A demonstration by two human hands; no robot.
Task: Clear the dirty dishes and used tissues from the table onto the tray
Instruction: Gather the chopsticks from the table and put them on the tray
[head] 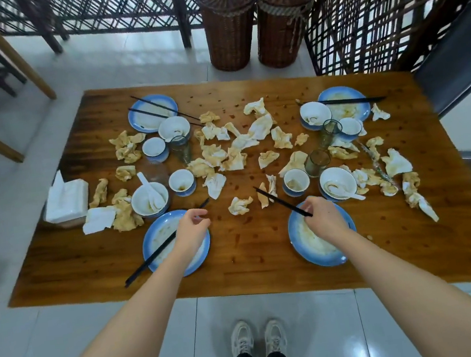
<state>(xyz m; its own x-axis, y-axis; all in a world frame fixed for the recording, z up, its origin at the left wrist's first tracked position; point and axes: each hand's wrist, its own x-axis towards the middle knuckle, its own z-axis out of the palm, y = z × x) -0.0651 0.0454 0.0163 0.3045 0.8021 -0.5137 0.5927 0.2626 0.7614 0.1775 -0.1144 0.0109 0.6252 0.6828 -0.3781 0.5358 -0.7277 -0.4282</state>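
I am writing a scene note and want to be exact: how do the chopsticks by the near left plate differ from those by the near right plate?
The left chopsticks lie across the left plate, under the left hand; the right chopsticks are pinched by the right hand. The left chopsticks slant away to the right, the right chopsticks away to the left. Both are black.

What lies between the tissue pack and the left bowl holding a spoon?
Head view: crumpled stained tissues and a flat white napkin lie between the tissue pack and the bowl.
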